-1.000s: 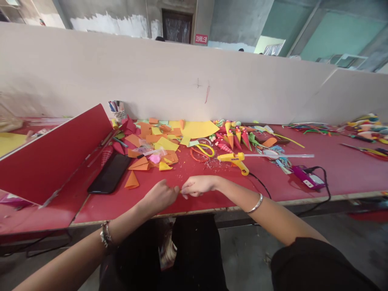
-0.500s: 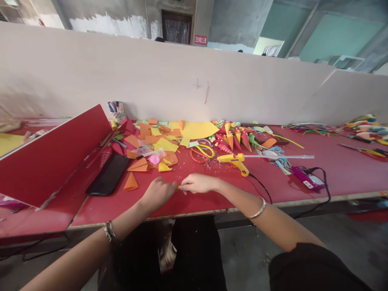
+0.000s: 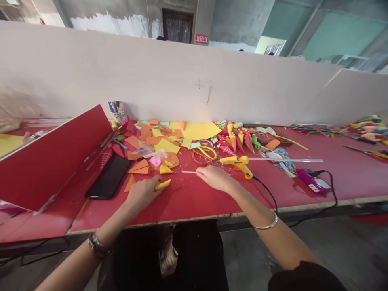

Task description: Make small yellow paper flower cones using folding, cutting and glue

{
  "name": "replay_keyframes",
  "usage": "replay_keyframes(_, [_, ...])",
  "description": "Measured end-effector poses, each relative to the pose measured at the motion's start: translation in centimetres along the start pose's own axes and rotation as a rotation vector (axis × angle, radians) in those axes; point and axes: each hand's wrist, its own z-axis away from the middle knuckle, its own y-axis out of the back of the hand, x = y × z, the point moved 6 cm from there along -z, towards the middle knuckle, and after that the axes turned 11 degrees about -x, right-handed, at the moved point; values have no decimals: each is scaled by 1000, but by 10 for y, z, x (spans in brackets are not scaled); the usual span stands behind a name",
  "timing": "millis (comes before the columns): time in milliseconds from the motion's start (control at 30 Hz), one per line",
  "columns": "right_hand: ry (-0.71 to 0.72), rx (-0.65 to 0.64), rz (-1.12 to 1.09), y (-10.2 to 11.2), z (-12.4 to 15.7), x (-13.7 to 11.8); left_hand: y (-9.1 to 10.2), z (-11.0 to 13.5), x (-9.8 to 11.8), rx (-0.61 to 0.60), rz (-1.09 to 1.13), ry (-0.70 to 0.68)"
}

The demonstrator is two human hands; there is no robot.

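Note:
My left hand (image 3: 144, 190) is closed around a small yellow cone (image 3: 163, 185), its tip pointing right over the red table. Between the fingertips of my right hand (image 3: 214, 177) is a thin pale stick (image 3: 188, 172), reaching left just above the tabletop. The stick and the cone are apart. Beside my right hand lies a yellow glue gun (image 3: 242, 162) with a long clear glue stick in its back. An orange cone (image 3: 129, 183) rests by my left wrist, partly behind the hand. Yellow-handled scissors (image 3: 209, 153) lie beyond my right hand.
A black phone (image 3: 106, 178) lies left of an orange and yellow heap of pieces (image 3: 142, 166). Finished-looking small cones (image 3: 239, 139) sit at the back. A red board (image 3: 57, 157) stands on the left. The gun's cord runs near a purple power strip (image 3: 313, 182).
My hands have moved apart from where they met. The left went left with the yellow cone, and the right moved right and slightly forward with the thin stick, which now shows clearly.

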Motion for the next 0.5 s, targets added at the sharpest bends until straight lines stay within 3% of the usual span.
replay_keyframes(133, [-120,87,-46,-2,-5,15,-4,-1,-3,-12,73,8])
replay_keyframes(300, [-156,175,-43,-2,-24,10,-7,0,2,-17,207,-43])
replay_keyframes(433, [-111,337,-39,13,-29,-6,-6,2,4,62,377,-116])
replay_keyframes(500, [-33,353,-134,15,-28,-19,-5,3,2,123,448,-148])
